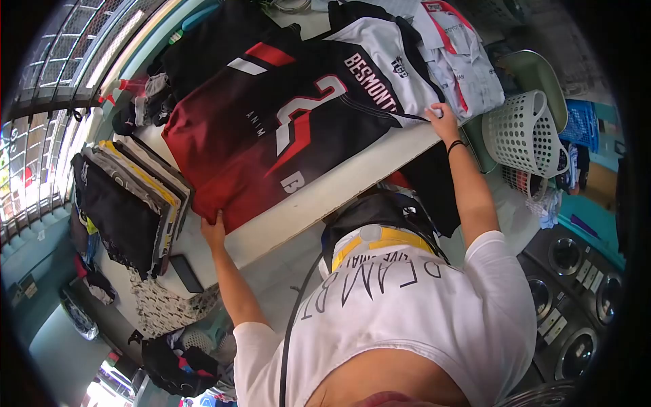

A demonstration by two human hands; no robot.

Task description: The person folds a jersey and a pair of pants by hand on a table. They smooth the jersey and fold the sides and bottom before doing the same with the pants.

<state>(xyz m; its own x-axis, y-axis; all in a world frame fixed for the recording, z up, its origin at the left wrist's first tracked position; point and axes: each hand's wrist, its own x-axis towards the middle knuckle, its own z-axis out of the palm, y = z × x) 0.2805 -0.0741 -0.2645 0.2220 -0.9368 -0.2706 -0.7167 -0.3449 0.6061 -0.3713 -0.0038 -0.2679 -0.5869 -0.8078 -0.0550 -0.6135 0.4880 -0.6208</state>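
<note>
A black jersey (224, 132) with red fading in at its hem lies spread on the white table, printed with a large 2 and lettering. My left hand (215, 229) is closed on the red lower corner at the table's front edge. At the jersey's white shoulder end, my right hand (444, 122) grips the near edge, thumb on top. Between my hands the fabric looks mostly flat. A dark phone (186, 273) rests on the table near my left forearm.
Left of the jersey stands a stack of folded clothes (122, 210). Folded white shirts (468, 74) lie beyond my right hand, near a white perforated basket (519, 132). Dark front-loading machines (563, 258) stand at right. A barred window (41, 136) is at left.
</note>
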